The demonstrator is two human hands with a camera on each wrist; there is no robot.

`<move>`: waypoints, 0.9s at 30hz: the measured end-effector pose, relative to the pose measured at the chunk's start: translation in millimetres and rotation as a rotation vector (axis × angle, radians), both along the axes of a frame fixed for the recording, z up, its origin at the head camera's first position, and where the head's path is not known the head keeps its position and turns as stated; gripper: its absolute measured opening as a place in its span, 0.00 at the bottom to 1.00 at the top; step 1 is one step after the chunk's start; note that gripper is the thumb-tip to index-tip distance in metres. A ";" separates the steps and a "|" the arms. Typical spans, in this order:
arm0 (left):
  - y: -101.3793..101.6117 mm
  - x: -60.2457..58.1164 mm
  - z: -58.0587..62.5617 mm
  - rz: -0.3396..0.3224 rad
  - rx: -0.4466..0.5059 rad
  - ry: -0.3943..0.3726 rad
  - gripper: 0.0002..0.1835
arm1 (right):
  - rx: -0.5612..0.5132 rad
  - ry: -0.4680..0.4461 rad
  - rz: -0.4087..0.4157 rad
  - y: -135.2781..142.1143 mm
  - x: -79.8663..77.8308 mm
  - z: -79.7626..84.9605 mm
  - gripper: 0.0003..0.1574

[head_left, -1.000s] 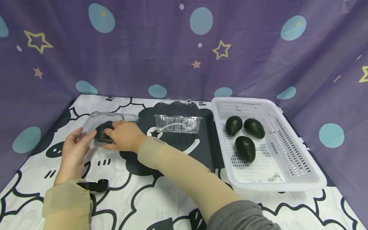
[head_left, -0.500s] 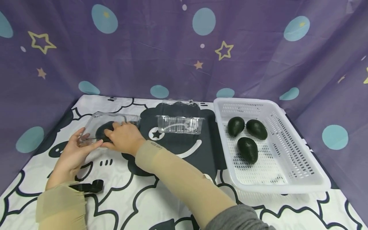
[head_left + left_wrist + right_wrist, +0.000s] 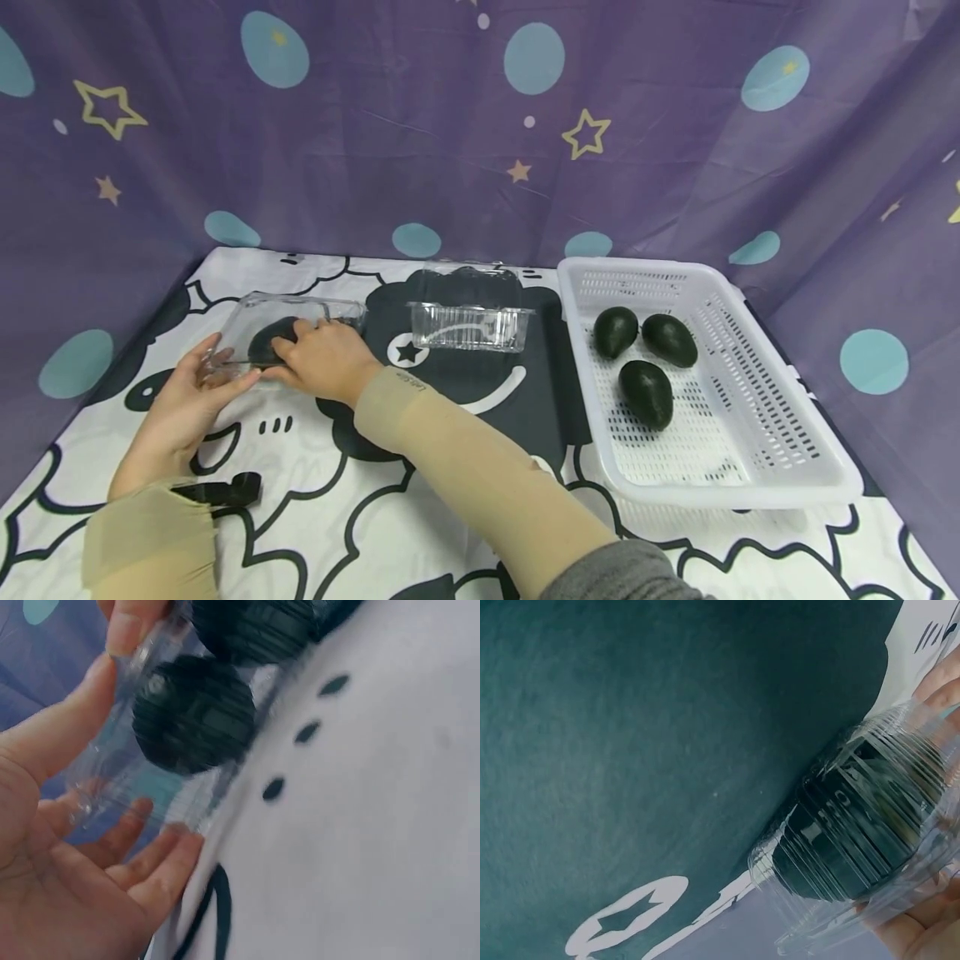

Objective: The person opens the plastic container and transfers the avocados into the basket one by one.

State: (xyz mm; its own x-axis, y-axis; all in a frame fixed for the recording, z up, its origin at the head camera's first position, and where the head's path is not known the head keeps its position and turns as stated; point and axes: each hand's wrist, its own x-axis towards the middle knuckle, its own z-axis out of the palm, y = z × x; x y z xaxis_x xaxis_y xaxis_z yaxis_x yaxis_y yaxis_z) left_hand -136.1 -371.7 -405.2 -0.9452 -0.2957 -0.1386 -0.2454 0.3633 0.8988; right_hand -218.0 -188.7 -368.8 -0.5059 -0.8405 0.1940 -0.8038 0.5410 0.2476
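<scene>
Where you reach furthest left, your left hand (image 3: 178,408) is clamped on the near left end of a clear plastic container (image 3: 255,310), thumb along the near rim and fingers spread around the end. Just below that hand, a small black device (image 3: 238,488) juts from the edge of your left sleeve (image 3: 150,537). Between your hands, inside the container, lies a dark avocado (image 3: 195,712), seen through the clear wall; a second avocado (image 3: 251,630) lies beside it, further from your left hand and partly covered by your right in the head view. Your right hand (image 3: 330,360) is clamped across the container, fingers bent over the top and thumb at the near edge, close beside your left thumb. You cannot tell from these views whether the lid is fastened. To the right of your right hand and a little beyond it stands an empty container (image 3: 471,329), also clear, its lid raised at the back. Well to the right of both hands is a white basket (image 3: 738,493), with three loose avocados (image 3: 647,395) on its floor, grouped toward the side nearer your right hand. Beneath your hands spreads a black-and-white cloth (image 3: 420,521).
</scene>
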 end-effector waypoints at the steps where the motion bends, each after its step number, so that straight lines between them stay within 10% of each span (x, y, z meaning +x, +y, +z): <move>1: -0.1 0.0 -0.4 -0.003 -0.037 -0.006 0.56 | -0.001 0.004 0.007 0.4 -0.8 0.0 0.36; 27: 12.1 -8.1 6.8 0.092 0.057 -0.036 0.47 | 0.146 -0.206 0.023 -6.4 -3.7 25.2 0.19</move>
State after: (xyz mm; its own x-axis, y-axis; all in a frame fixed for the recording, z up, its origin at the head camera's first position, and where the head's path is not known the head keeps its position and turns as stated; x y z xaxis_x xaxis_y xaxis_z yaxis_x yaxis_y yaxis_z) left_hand -144.2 -359.6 -398.4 -0.9087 -0.3715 -0.1905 -0.3074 0.2866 0.9074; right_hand -221.7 -195.1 -343.7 -0.5028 -0.8637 -0.0359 -0.8570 0.4926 0.1512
